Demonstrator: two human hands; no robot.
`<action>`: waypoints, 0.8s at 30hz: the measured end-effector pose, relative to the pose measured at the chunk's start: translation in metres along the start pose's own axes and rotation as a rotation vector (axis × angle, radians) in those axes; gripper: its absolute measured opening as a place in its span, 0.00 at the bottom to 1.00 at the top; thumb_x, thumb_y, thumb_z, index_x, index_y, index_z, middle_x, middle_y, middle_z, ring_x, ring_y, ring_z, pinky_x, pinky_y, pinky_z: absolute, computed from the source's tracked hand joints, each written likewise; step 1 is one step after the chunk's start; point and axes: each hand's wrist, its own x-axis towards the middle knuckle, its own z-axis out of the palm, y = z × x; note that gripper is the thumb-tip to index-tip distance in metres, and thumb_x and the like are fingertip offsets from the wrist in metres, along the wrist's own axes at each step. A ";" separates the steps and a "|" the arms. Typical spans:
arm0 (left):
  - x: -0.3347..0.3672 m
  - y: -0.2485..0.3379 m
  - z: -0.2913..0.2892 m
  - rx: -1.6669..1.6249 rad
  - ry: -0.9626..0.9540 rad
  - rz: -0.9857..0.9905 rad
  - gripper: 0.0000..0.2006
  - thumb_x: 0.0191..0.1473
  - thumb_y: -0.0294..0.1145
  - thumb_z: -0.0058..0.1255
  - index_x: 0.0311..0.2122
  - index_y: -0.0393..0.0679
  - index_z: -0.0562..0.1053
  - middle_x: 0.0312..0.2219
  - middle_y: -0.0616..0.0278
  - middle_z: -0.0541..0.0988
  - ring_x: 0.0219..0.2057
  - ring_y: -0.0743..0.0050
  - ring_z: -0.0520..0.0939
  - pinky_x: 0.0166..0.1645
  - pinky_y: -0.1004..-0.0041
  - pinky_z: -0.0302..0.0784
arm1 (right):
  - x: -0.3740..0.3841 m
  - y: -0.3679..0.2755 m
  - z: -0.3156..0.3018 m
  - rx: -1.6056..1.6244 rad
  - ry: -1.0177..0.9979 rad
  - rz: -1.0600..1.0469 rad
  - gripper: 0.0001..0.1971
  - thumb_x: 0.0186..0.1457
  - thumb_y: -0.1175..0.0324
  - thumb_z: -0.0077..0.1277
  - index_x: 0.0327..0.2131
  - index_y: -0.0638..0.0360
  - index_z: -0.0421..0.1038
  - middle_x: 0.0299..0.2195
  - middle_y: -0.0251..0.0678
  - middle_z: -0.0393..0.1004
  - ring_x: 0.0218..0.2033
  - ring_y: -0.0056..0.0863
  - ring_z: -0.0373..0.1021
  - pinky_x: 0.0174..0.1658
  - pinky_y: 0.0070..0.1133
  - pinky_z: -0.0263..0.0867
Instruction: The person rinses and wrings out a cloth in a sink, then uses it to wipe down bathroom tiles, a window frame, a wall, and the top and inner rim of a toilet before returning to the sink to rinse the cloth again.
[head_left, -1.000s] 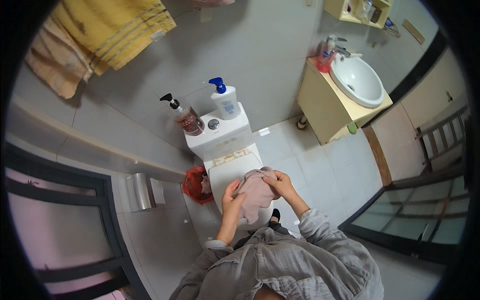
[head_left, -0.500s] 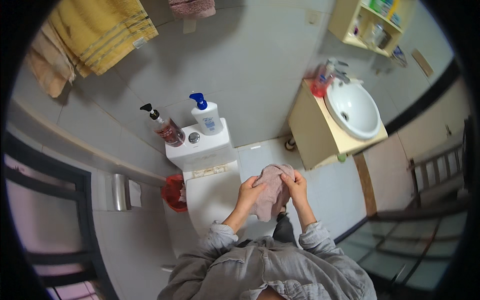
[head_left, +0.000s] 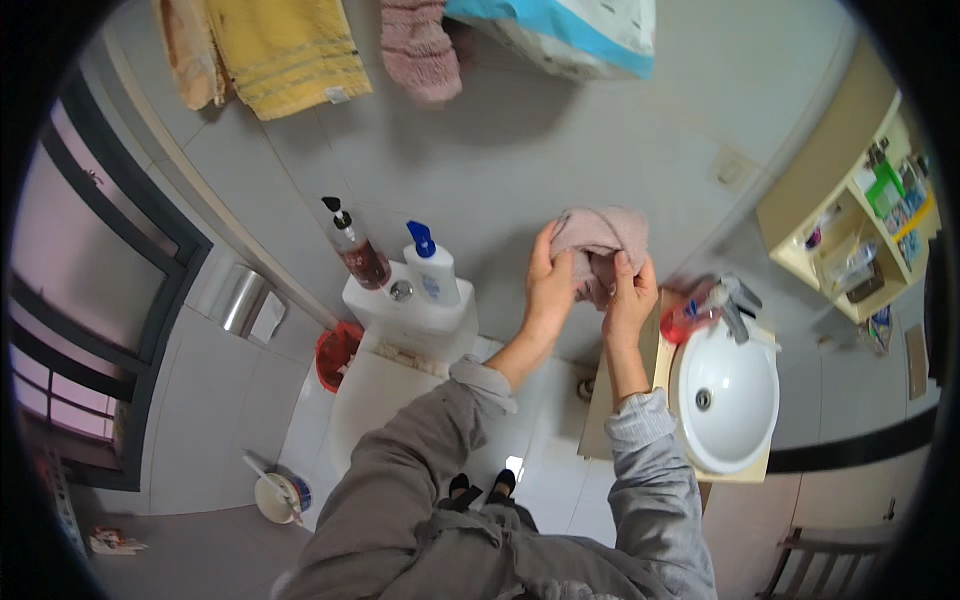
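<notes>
A dusty-pink towel (head_left: 605, 235) is bunched up in front of me, raised at the full reach of both arms. My left hand (head_left: 548, 285) grips its left side, fingers closed on the fabric. On the right side my right hand (head_left: 630, 298) pinches the lower edge between thumb and fingers. The cloth sags in folds between the hands, and some fingertips are hidden behind it. Above and to the left, another pink towel (head_left: 420, 52) hangs by the wall beside a yellow towel (head_left: 290, 55).
A blue-and-white package (head_left: 570, 35) is at the top. Two pump bottles, one dark red (head_left: 360, 255) and one white (head_left: 432, 272), stand on the toilet tank (head_left: 400, 318). To the right are a washbasin (head_left: 735, 400), a red soap bottle (head_left: 683, 322) and a wall shelf (head_left: 835, 215). A red bin (head_left: 337, 350) sits left.
Both hands have lifted the pink towel forward and up from near my waist, and it is now more bunched. My view has shifted, showing more of the wall and the hanging things.
</notes>
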 end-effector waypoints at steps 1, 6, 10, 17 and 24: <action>0.015 0.000 0.001 -0.011 0.015 0.251 0.20 0.53 0.27 0.33 0.53 0.42 0.55 0.48 0.57 0.61 0.46 0.68 0.67 0.47 0.72 0.68 | 0.009 -0.007 0.018 0.032 0.039 -0.133 0.12 0.52 0.66 0.45 0.38 0.62 0.65 0.32 0.27 0.67 0.33 0.15 0.61 0.38 0.14 0.57; 0.060 0.020 0.010 0.344 0.109 0.773 0.21 0.50 0.24 0.37 0.51 0.39 0.56 0.52 0.51 0.55 0.53 0.57 0.56 0.55 0.66 0.54 | 0.060 0.015 0.050 -0.119 0.040 -0.493 0.20 0.54 0.65 0.41 0.49 0.66 0.56 0.48 0.42 0.58 0.49 0.32 0.56 0.51 0.25 0.52; 0.116 0.034 0.014 0.319 0.083 0.908 0.20 0.48 0.25 0.39 0.48 0.37 0.59 0.49 0.48 0.59 0.52 0.51 0.57 0.55 0.62 0.52 | 0.118 0.048 0.040 -0.651 -0.068 -0.842 0.23 0.50 0.65 0.44 0.48 0.65 0.56 0.48 0.48 0.58 0.48 0.44 0.56 0.51 0.33 0.49; 0.183 0.040 -0.057 0.586 -0.086 0.796 0.15 0.47 0.32 0.42 0.41 0.39 0.66 0.40 0.44 0.66 0.40 0.43 0.67 0.46 0.60 0.62 | 0.162 0.082 0.124 -1.332 0.024 -0.954 0.22 0.50 0.54 0.39 0.46 0.56 0.61 0.44 0.44 0.64 0.47 0.41 0.57 0.46 0.32 0.50; 0.232 0.086 -0.195 0.648 0.699 0.697 0.20 0.42 0.20 0.39 0.45 0.34 0.61 0.44 0.42 0.62 0.42 0.44 0.65 0.46 0.61 0.62 | 0.173 0.090 0.288 -1.185 -0.678 -0.557 0.16 0.48 0.58 0.40 0.39 0.54 0.66 0.38 0.43 0.68 0.43 0.42 0.60 0.46 0.35 0.51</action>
